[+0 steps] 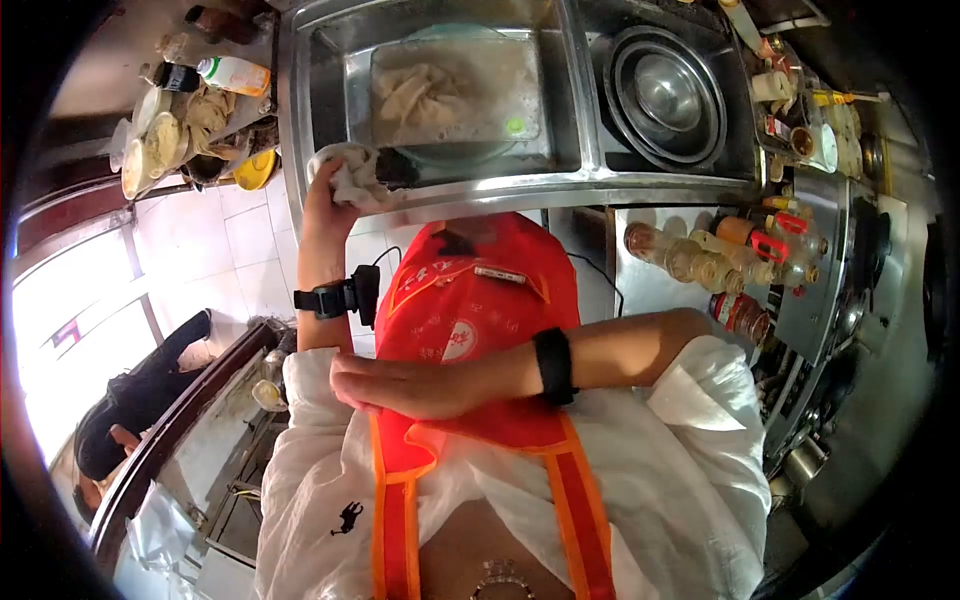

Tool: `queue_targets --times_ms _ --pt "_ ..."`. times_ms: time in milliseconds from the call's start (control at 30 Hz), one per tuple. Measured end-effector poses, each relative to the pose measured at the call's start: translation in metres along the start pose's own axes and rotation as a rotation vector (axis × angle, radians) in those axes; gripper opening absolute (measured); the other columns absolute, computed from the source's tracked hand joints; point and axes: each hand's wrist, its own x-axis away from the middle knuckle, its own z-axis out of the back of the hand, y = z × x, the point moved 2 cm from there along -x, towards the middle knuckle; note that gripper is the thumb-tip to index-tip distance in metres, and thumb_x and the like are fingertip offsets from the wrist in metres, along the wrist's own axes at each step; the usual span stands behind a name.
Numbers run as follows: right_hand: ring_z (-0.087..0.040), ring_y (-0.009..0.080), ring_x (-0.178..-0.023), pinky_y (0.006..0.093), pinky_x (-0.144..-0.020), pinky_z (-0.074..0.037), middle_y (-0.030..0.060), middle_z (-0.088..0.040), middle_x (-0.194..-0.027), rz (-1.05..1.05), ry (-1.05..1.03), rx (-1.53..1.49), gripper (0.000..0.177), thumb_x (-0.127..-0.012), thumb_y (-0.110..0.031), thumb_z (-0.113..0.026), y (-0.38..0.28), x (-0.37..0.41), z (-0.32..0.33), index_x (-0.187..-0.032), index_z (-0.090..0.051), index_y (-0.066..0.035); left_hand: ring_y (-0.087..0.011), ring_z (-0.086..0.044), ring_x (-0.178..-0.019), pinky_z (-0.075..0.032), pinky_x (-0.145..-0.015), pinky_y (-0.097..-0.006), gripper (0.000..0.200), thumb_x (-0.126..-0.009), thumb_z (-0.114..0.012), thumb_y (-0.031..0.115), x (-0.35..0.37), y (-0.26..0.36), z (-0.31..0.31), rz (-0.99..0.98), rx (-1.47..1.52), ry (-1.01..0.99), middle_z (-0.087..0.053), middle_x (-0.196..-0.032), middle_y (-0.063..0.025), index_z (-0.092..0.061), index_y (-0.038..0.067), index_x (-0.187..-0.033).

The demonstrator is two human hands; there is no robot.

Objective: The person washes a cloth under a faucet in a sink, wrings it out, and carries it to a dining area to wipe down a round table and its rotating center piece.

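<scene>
A greyish-white cloth (356, 178) is bunched in my left hand (328, 190) at the front left rim of the sink. Right beside the cloth lies a dark, rough clump (398, 168). My right arm crosses in front of my red apron (450, 330). My right hand (410, 388) is closed at the rolled white left sleeve (318, 375), its fingertips by the cuff. In the left basin of the metal sink (450, 192), a rectangular tub (536, 85) holds cloudy water and a soaked beige cloth (425, 95).
Nested metal bowls (665, 95) stand in the right basin. Several bottles (690, 260) are grouped right of me below the sink. Dishes (160, 140) and a white-orange bottle (233, 76) crowd the left shelf. A person in dark clothes (130, 400) is beyond the left counter.
</scene>
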Motion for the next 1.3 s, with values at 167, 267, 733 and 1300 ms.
queue_targets --times_ms 167,267,733,1300 --pt "-0.044 0.0255 -0.11 0.0335 -0.092 -0.035 0.0191 -0.045 -0.113 -0.272 -0.09 0.219 0.053 -0.092 -0.04 -0.025 0.014 -0.027 -0.009 -0.123 -0.028 0.003 -0.0286 -0.049 -0.104 -0.039 -0.09 -0.0448 0.036 -0.08 -0.054 0.019 0.0 0.004 0.001 -0.01 -0.017 0.057 -0.053 -0.109 -0.0126 -0.049 0.003 -0.111" --pt "-0.045 0.019 -0.062 0.0315 -0.066 -0.04 0.0031 -0.043 -0.067 -0.53 0.051 -0.14 0.041 -0.092 -0.042 -0.027 0.019 -0.042 -0.01 -0.087 -0.043 -0.005 -0.0294 -0.048 -0.106 -0.038 -0.092 -0.0444 0.038 -0.08 -0.053 0.019 0.004 0.009 -0.002 -0.068 -0.036 0.113 -0.052 -0.111 -0.0133 -0.047 0.003 -0.113" --pt "-0.05 0.0147 -0.058 0.0283 -0.053 -0.042 0.0065 -0.049 -0.066 -0.665 -0.495 -0.443 0.038 -0.087 -0.035 -0.036 0.153 -0.015 -0.02 -0.074 -0.052 -0.003 -0.0285 -0.051 -0.101 -0.04 -0.089 -0.0436 0.037 -0.082 -0.05 0.018 0.022 0.067 0.096 -0.219 -0.099 0.071 -0.053 -0.11 -0.0127 -0.045 0.002 -0.115" --pt "-0.049 0.0131 -0.052 0.0286 -0.048 -0.043 0.0053 -0.052 -0.069 -0.717 -0.338 -0.143 0.024 -0.081 -0.025 -0.045 0.12 -0.081 0.021 -0.072 -0.051 -0.003 -0.0322 -0.052 -0.098 -0.04 -0.089 -0.0485 0.041 -0.081 -0.051 0.02 0.072 0.096 0.162 -0.313 -0.039 0.133 -0.053 -0.11 -0.0156 -0.043 0.0 -0.117"
